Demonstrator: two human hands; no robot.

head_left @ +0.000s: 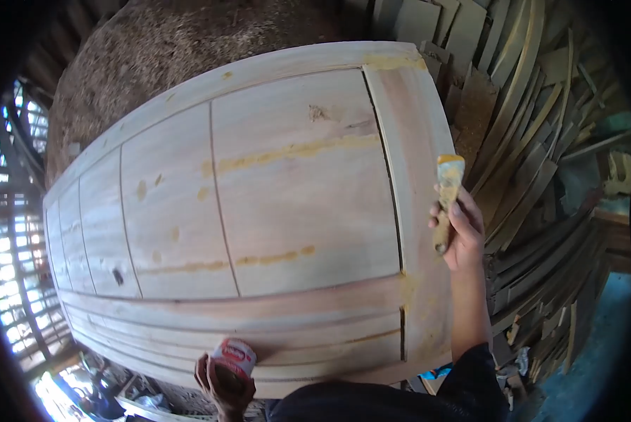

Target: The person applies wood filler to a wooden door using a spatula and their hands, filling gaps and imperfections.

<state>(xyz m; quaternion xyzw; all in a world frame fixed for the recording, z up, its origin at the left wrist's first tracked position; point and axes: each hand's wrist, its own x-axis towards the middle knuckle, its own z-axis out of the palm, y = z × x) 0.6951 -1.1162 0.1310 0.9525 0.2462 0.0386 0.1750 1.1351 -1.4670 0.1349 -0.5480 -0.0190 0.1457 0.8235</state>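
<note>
My right hand point(462, 228) is closed around the handle of a putty knife point(449, 183), held upright over the right end of a large wooden door panel point(301, 190). Yellowish filler coats the knife's blade. At the panel's near edge, my left hand point(220, 394) grips a red and white can point(236, 357), whose opening is dark inside. Streaks and spots of yellow filler point(294, 150) run along the panel's boards, and some filler marks its corner and frame joints.
Many wooden strips and offcuts point(519, 133) lean and lie at the right. A heap of sawdust or shavings point(139, 56) lies beyond the panel. A slatted wall point(13, 246) lets light in at the left. A blue surface point(597, 344) shows at the lower right.
</note>
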